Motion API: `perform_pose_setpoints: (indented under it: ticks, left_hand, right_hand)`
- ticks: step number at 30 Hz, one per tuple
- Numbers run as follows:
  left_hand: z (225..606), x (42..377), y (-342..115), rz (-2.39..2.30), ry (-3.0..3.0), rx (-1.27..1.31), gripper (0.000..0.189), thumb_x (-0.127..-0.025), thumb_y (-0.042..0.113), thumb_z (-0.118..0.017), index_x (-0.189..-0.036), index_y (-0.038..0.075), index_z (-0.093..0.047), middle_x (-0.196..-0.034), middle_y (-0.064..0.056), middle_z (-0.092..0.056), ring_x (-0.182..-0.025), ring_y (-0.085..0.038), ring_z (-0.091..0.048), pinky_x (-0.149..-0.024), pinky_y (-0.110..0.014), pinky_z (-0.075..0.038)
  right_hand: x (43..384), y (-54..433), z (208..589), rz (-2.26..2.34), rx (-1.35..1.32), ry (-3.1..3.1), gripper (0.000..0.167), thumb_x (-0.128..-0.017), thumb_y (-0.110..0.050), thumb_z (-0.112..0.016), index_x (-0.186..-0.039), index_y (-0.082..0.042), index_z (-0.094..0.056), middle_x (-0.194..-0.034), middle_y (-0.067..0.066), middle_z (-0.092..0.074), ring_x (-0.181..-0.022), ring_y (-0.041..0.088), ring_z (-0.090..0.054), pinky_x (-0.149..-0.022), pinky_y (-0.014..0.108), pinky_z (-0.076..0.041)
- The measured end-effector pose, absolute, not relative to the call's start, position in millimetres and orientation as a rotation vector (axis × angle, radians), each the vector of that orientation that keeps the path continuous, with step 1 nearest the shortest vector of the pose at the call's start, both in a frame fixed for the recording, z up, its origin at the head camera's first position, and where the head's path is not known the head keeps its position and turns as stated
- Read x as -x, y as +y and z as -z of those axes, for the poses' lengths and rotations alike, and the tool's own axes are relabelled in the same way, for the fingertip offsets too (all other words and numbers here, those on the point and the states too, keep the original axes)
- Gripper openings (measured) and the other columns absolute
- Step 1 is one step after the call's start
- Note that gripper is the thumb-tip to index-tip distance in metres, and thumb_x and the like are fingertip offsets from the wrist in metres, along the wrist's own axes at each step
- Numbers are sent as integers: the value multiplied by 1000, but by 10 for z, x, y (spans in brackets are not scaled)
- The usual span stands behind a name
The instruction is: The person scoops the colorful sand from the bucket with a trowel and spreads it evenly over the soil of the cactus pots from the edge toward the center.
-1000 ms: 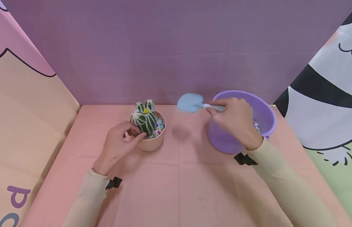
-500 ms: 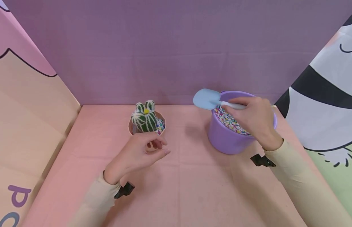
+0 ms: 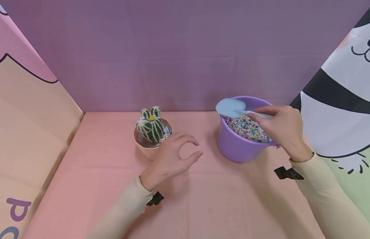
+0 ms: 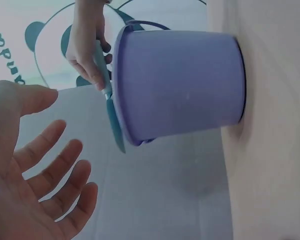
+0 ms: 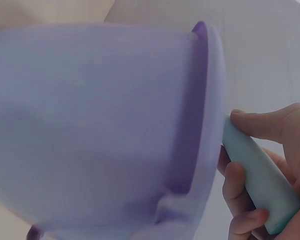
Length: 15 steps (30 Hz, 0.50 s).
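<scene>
My right hand (image 3: 281, 127) grips the handle of a light blue toy shovel (image 3: 230, 107), whose blade sits over the left rim of a purple bucket (image 3: 238, 151). Small multicoloured pebbles (image 3: 247, 127) fill part of that bucket. In the right wrist view the pale shovel handle (image 5: 260, 175) lies between thumb and curled fingers. My left hand (image 3: 171, 156) holds nothing; its fingers are loosely bent and spread, over the table between pot and bucket. Behind it stands a peach pot (image 3: 147, 152) with a knitted green-and-white cactus (image 3: 153, 130) and some pebbles; the hand covers part of the pot.
The table has a pink cover (image 3: 113, 166). A purple backdrop (image 3: 185, 56) rises along its far edge. Printed cartoon panels flank it, with a panda panel (image 3: 331, 113) on the right and a beige panel (image 3: 32, 126) on the left.
My left hand has left the cactus pot and moved right. The right hand has carried the shovel rightward, from between pot and bucket to over the bucket's rim.
</scene>
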<state>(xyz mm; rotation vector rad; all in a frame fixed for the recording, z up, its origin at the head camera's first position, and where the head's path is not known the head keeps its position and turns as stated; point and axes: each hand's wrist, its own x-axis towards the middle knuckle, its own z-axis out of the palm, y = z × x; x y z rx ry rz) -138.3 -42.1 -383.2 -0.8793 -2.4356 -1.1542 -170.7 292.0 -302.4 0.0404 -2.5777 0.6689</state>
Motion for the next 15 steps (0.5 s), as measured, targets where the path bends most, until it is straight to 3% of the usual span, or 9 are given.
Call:
perform_pose_setpoints:
  ticks: [4, 6, 12, 15]
  left_hand:
    - [3865, 1454, -304, 1159, -2469, 848, 25, -95, 38, -78, -116, 24, -74, -126, 10, -71, -125, -13, -63, -111, -35, -50]
    - [3883, 1496, -254, 1145, -2485, 855, 29, -95, 39, -77, -120, 23, -74, -131, 8, -70, -129, -14, -62, -114, -36, -48]
    - [3898, 1593, -144, 1109, -2438, 894, 30, -97, 37, -76, -123, 21, -75, -135, 5, -70, -130, -14, -63, -115, -34, -48]
    - [3885, 1638, -95, 1103, -2429, 877, 31, -97, 38, -76, -123, 22, -75, -137, 5, -70, -132, -14, -62, -116, -32, -48]
  right_hand:
    - [1717, 3017, 3061, -684, 4, -2591, 38, -87, -53, -84, -105, -19, -88, -97, 10, -83, -70, -21, -48, -56, 20, -40]
    - [1714, 3069, 3088, -691, 38, -2608, 41, -87, -55, -84, -106, -19, -87, -100, 10, -83, -70, -24, -45, -58, 19, -40]
    - [1651, 3188, 3154, -700, 96, -2641, 44, -88, -55, -83, -108, -16, -87, -88, 3, -83, -67, -17, -49, -55, 25, -40]
    - [1637, 3209, 3167, -675, 105, -2657, 45, -89, -54, -81, -109, -15, -86, -90, 8, -83, -64, -9, -51, -52, 30, -39]
